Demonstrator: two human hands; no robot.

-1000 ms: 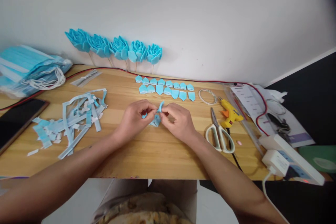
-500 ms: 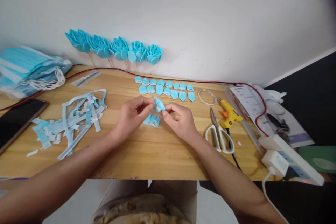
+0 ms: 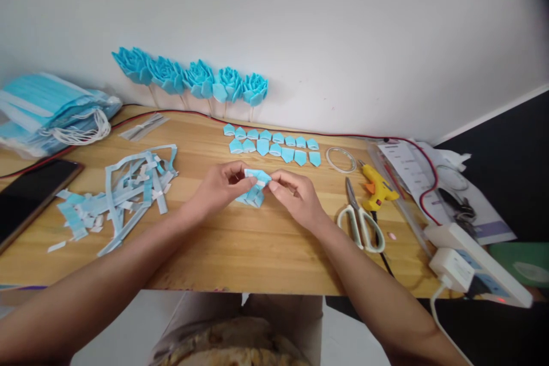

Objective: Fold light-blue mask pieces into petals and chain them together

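Between my two hands is a small folded blue fabric piece (image 3: pixel 259 175) with a pale strip showing on it. My left hand (image 3: pixel 223 186) pinches its left end between thumb and fingers. On the other side my right hand (image 3: pixel 295 190) has the right end in a pinch. Just below lie more blue folded pieces (image 3: pixel 252 199) on the table, partly hidden by the held one. Beyond my hands, two rows of pointed blue petals (image 3: pixel 262 147) are laid out. Several blue fabric flowers (image 3: pixel 199 79) on thin sticks lean against the wall.
At left are a pile of blue offcut strips (image 3: pixel 128 194), a phone (image 3: pixel 38 194) and bagged face masks (image 3: pixel 47 103). At right lie scissors (image 3: pixel 359 223), a yellow glue gun (image 3: pixel 377 190), a clear ring (image 3: pixel 341 159) and a white power strip (image 3: pixel 506 280).
The held blue piece has turned flatter and lowered slightly, now showing a pale strip. Both hands keep hold of it. The view has shifted a little.
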